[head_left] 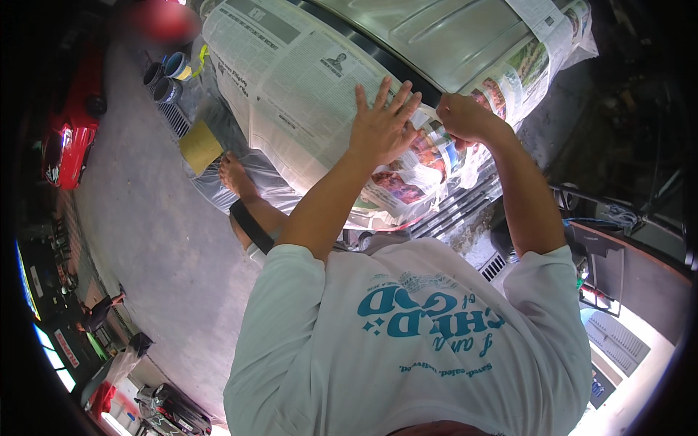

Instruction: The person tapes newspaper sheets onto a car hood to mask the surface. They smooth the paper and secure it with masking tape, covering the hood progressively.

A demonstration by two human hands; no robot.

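Note:
My left hand (382, 123) lies flat with its fingers spread on newspaper sheets (291, 80) that cover a vehicle's body. Close beside it, my right hand (469, 120) is closed, its fingers curled down at the newspaper's edge by a dark strip (371, 47). What those fingers pinch is hidden. Beyond the strip shows a silvery ribbed metal panel (451, 36). Colour-printed newspaper (403, 182) wraps the near end, with pale, shiny strips across it that look like tape.
Several dark tubs (167, 76) and a yellow square piece (201, 147) are on the left, by plastic sheeting (211, 190). A bare foot (233, 174) rests there. A red car (75, 138) is parked farther left. Dark equipment (600, 254) stands on the right.

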